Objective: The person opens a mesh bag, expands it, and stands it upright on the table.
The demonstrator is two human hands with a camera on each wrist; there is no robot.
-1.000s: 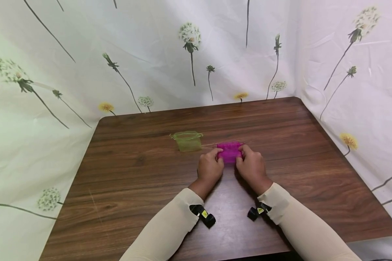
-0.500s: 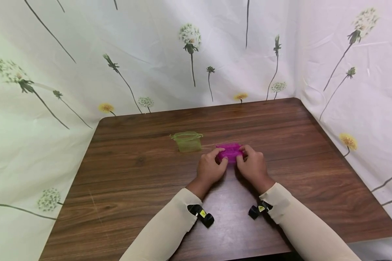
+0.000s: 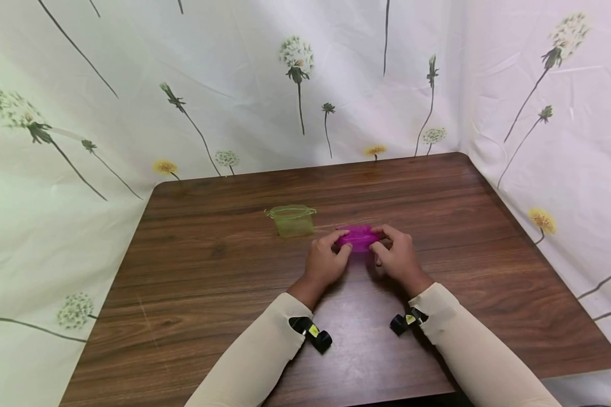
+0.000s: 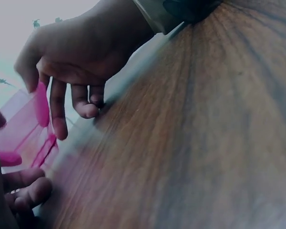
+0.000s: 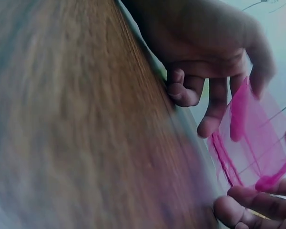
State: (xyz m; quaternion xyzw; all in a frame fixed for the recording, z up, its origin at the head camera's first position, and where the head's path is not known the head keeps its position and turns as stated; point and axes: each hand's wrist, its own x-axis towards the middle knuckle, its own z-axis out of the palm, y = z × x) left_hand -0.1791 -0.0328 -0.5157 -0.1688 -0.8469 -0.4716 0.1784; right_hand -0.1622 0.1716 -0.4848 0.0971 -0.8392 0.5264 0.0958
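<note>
Since a second ago: magenta mesh pouch (image 3: 358,237) lifted off the flat and bunched narrower between the hands, held just above the wooden table (image 3: 209,282). Left hand (image 3: 324,261) pinching its 9 o'clock edge, right hand (image 3: 398,258) pinching the 3 o'clock edge. Counted: two pouches, one magenta, one green pouch (image 3: 291,220) at 10 o'clock, unmoved; two hands.

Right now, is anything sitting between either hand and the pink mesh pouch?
Nothing visible. The left hand and right hand both already pinch the pink mesh pouch from opposite sides. The green pouch sits apart on the table, to the left.
</note>
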